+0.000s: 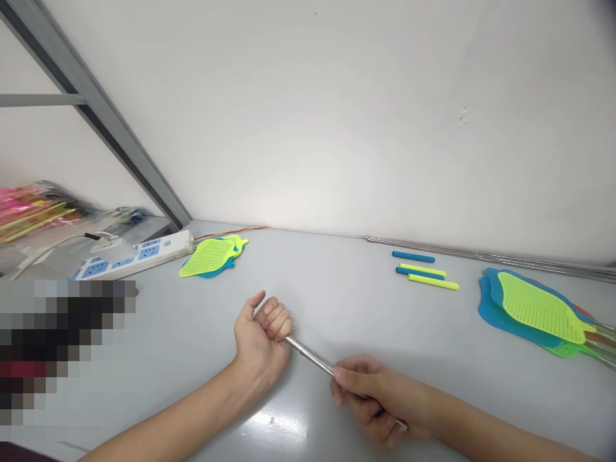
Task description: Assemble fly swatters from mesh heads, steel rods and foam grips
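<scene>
A thin silver metal rod [312, 357] slants between my two hands above the grey table. Its upper end disappears into the curled fingers of my left hand [264, 333], the thumb sticking up. My right hand [373, 398] grips the rod lower down, and a short metal end pokes out below the fingers. A small step shows along the rod, close to my left hand. Behind my left hand lie a yellow-green perforated fly swatter head [209, 256] and a blue one partly beneath it. Beyond my right hand are several blue and yellow-green tubes [433, 282].
Swatters with metal handles, a yellow-green one [539, 307] on top, are stacked at the right. Long metal rods [447, 249] run along the wall. A white power strip [163, 246] sits at the left below a grey metal post [120, 135]. The lower left is pixelated.
</scene>
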Available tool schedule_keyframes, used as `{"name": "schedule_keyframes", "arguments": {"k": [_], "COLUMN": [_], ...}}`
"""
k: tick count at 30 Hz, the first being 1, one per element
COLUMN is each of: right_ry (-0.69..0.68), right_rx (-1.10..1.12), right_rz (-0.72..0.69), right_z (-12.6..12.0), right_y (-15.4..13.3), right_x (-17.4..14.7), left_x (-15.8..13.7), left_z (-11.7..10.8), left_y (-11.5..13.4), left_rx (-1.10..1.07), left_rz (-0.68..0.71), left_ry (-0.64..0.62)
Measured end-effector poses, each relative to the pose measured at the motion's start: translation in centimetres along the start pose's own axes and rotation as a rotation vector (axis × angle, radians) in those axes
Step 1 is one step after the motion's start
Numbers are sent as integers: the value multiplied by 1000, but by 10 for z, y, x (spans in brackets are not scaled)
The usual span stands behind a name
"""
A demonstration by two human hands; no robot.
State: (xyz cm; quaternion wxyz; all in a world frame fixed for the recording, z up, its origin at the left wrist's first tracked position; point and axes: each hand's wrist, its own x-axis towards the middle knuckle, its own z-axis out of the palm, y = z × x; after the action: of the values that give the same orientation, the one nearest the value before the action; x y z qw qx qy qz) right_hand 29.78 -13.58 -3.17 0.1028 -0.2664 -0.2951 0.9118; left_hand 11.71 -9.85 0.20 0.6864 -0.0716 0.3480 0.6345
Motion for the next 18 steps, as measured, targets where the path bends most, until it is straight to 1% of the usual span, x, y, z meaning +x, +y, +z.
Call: {"name": "schedule_keyframes", "arguments": {"k": [6,9,12,14,18], "right_ry": [5,-7,-17,-21,-28], "right_rx": [7,30,56,67,96], "right_rz": [8,10,9,18,40], "right_z": [-1,-2,-3,-4,-5], "right_y": [0,-2,-4,-5,-6], "right_x": [0,0,0,0,-1], "left_x": [2,5,9,12,15], "left_z": [0,0,-1,-2,-2], "left_y": [1,6,13,16,20], "left_rx": [8,32,42,38,43], "left_rz": [-3,-68,-160,-197,-240], "left_ry": [-29,-73,-149,-185,-200]}}
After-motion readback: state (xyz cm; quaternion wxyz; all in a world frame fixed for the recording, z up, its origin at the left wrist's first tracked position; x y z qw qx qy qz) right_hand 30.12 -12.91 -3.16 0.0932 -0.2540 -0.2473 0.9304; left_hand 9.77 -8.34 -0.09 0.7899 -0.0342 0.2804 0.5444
